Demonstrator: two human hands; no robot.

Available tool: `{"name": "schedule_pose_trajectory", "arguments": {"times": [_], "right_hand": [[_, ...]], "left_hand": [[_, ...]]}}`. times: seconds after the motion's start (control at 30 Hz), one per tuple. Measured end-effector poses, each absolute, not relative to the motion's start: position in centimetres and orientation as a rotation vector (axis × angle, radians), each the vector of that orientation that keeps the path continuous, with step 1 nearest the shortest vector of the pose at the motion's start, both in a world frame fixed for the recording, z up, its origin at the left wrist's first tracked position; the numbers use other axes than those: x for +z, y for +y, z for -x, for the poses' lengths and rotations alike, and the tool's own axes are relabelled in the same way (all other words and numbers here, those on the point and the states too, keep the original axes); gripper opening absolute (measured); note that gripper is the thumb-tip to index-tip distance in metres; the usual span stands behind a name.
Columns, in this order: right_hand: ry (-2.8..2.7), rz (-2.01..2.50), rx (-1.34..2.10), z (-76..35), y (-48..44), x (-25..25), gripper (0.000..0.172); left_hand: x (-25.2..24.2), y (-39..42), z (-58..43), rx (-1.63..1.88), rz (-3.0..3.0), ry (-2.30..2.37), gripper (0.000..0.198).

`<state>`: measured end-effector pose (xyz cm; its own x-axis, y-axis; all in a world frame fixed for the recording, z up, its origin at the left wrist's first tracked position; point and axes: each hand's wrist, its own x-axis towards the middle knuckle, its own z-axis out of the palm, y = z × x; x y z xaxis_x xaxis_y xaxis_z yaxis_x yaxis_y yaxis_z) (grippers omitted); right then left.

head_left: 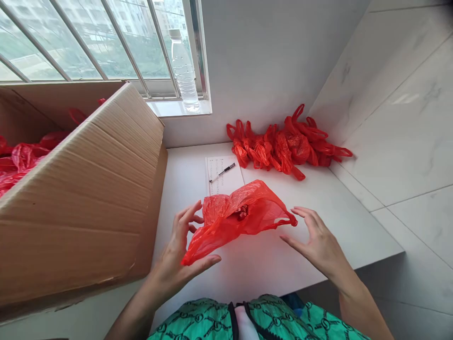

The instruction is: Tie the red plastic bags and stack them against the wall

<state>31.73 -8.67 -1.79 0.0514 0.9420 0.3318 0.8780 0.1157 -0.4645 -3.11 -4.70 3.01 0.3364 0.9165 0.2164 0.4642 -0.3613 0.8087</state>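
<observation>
A red plastic bag [226, 222] lies loosely spread on the white table, its mouth partly open, with a small dark red item [242, 212] showing inside. My left hand [187, 245] is at the bag's left end, thumb and fingers apart, the bag's edge lying against the palm side. At the right, my right hand [314, 238] has its fingers spread beside the bag's knotted handle end, with nothing held in it.
Several tied red bags [283, 146] are heaped at the table's back right. A paper sheet [230, 177] with a pen [222, 173] lies behind the bag. A large cardboard box [81, 198] holding red bags stands left. A clear bottle [185, 73] is on the windowsill.
</observation>
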Motion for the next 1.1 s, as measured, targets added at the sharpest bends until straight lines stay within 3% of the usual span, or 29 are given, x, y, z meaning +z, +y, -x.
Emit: {"name": "schedule_pose_trajectory", "arguments": {"times": [0.13,0.3,0.37,0.57,0.7,0.87,0.93,1.1], "right_hand": [[-1.718,1.739,0.332,-31.4,-8.4,-1.0,0.023],[-1.528,1.434,0.360,-31.6,-5.5,4.5,0.020],[-1.442,1.243,0.469,-31.2,-3.4,6.5,0.022],[-1.155,0.835,0.863,-27.1,4.1,8.6,0.029],[-1.081,0.644,1.046,-23.5,6.8,8.2,0.032],[-1.337,0.615,1.076,-21.8,6.7,7.4,0.068],[-1.390,0.656,1.075,-21.8,6.6,6.9,0.076],[-1.300,0.788,1.067,-21.9,7.2,5.6,0.055]], "left_hand": [[2.9,-4.8,2.4,0.893,-2.073,1.241,0.082],[4.2,-3.2,0.8,1.170,-2.202,1.126,0.032],[4.9,-2.1,-0.2,1.288,-2.107,1.075,0.020],[6.9,2.0,-3.2,1.491,-1.275,0.903,0.035],[7.3,4.4,-4.1,1.532,-1.082,0.711,0.028],[7.3,5.8,-4.3,1.469,-1.129,0.657,0.026],[7.3,6.1,-4.2,1.426,-1.125,0.673,0.028],[6.7,6.1,-4.0,1.265,-1.180,0.696,0.042]]}}
